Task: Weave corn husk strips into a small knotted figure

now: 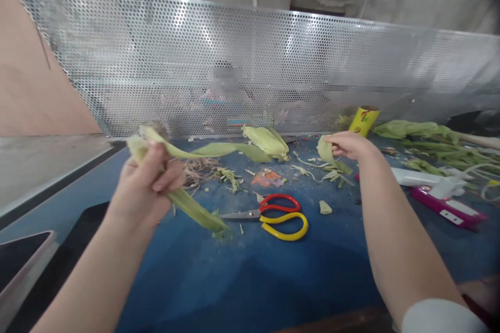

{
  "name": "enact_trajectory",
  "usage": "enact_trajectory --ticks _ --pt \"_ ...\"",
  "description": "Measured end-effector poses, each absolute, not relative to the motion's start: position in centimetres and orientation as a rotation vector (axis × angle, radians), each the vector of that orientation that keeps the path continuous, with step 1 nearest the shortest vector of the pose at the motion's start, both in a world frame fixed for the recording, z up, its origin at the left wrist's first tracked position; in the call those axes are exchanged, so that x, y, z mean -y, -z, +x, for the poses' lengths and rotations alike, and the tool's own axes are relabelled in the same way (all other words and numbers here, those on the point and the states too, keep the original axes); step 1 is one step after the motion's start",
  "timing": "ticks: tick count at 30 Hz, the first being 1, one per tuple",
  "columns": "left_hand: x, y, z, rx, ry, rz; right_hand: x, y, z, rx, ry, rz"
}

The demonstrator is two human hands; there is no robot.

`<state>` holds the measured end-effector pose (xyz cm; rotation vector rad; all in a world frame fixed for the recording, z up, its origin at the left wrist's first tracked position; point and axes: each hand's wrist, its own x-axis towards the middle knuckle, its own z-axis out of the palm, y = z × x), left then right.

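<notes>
My left hand point(144, 182), raised at the left, pinches pale green leafy strips that look like corn husk. One long husk strip point(219, 150) stretches rightward from it, passing in front of a pale green husk bundle point(266, 140). Another strip point(197, 213) hangs down from the same hand, its frayed end near the scissors' tip. At the right, my right hand point(347, 144) pinches a small pale green husk piece point(325, 150) between thumb and fingers. Scissors point(283, 217) with one red and one yellow handle lie slightly open on the blue tabletop point(242, 281), untouched.
Beyond stands a perforated metal screen point(156, 62), a person blurred behind it. A yellow tube point(364, 120), a magenta-and-white device point(447, 207) and green leaves point(414, 129) lie right. Brown strings point(199, 170) and scraps lie mid-table; a phone-like slab point(23, 255) lies left.
</notes>
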<state>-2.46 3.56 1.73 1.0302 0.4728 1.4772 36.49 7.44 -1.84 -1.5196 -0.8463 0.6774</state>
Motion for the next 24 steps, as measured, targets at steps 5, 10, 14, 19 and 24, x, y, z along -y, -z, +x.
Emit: enact_trajectory --ticks 5,10,14,19,24 --pt "-3.6 -0.1 -0.6 -0.682 -1.41 1.239 -7.1 -0.7 31.7 1.109 -0.638 -1.684" --pt "-3.5 0.3 -0.4 -0.752 -1.354 1.152 -3.0 -3.9 22.4 1.751 -0.611 -1.436" --pt "-3.5 0.4 -0.5 -0.759 -1.34 1.135 0.2 -3.6 17.4 2.261 -0.401 -1.288" --pt "-3.8 0.7 -0.6 -0.731 -1.351 1.075 -0.1 -2.8 17.7 2.325 -0.386 -1.342" --pt "-4.2 0.5 -1.0 -0.694 -1.423 1.006 -1.3 -2.8 18.5 2.344 -0.73 -1.381"
